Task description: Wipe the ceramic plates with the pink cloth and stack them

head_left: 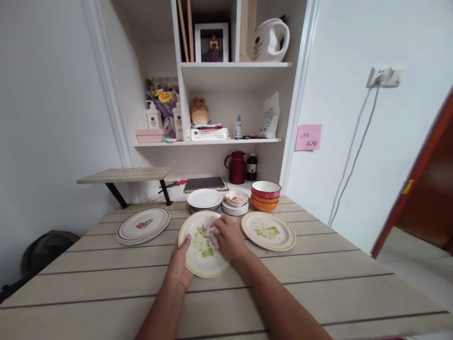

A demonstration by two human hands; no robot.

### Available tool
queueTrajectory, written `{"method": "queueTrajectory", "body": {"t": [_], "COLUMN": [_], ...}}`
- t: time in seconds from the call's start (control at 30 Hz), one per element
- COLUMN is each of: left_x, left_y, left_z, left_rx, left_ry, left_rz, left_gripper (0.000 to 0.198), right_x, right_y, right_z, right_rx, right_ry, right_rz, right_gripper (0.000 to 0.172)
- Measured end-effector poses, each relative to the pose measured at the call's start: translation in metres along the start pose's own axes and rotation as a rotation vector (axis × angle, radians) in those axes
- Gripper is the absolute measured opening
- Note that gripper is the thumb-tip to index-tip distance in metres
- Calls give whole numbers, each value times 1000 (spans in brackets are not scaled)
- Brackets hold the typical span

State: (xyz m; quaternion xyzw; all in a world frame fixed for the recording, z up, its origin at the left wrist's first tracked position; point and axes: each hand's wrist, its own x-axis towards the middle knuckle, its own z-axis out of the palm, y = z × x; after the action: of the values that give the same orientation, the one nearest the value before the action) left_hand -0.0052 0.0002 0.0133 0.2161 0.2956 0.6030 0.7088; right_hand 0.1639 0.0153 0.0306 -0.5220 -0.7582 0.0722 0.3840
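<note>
My left hand [180, 264] grips the left rim of a cream plate [205, 267] with a yellow edge and a green leaf pattern, thumb on top. The plate is tilted toward me above the table. My right hand [228, 236] presses a crumpled pale tissue [212, 236] onto the plate's upper right face; its fingers are closed round the tissue and slightly blurred. A second plate [283, 241] of the same pattern lies flat on the table to the right of my hands.
On the slatted table [106, 283] stand red-rimmed plates [143, 226] at left, white plates [204, 198], small dishes [236, 198] and stacked bowls [265, 190] at the back. Behind are a red jug [237, 169], a dark bottle [251, 167] and a raised wooden shelf [123, 175].
</note>
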Motion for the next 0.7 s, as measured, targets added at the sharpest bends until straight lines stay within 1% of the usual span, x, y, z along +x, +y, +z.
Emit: {"method": "queueTrajectory", "body": {"t": [0.07, 0.1, 0.17, 0.2, 0.27, 0.33, 0.4, 0.47, 0.57, 0.63, 0.7], "left_x": [-1, 0, 0, 0, 0, -1, -3, -5, -4, -2, 1], "left_y": [2, 3, 4, 5, 5, 5, 4, 4, 3, 2, 2], "left_z": [0, 0, -1, -1, 0, 1, 3, 4, 4, 3, 2], "left_rx": [26, 35, 25, 15, 0, -6, -12, -23, -32, -30, -19], "left_ry": [20, 28, 30, 22, -13, -59, -87, -95, -86, -52, 15], "left_rz": [17, 27, 36, 36, 28, 10, 0, -2, 0, 29, 85], "left_gripper": [56, 56, 55, 55, 55, 55, 56, 57, 56, 56, 54], "right_x": [6, 7, 8, 8, 8, 9, 10, 11, 10, 8, 6], "right_y": [25, 35, 48, 51, 47, 36, 24, 15, 8, 6, 4], "right_z": [-14, -20, -27, -28, -26, -22, -20, -21, -23, -20, -15], "right_rx": [133, 240, 421, 545, 848, 1171, 1353, 1446, 1511, 1528, 1534], "right_ry": [194, 296, 400, 423, 405, 335, 242, 187, 115, 83, 76], "right_rz": [147, 232, 355, 406, 466, 489, 487, 502, 558, 597, 600], "right_gripper": [23, 22, 26, 30, 41, 50, 49, 41, 32, 27, 24]}}
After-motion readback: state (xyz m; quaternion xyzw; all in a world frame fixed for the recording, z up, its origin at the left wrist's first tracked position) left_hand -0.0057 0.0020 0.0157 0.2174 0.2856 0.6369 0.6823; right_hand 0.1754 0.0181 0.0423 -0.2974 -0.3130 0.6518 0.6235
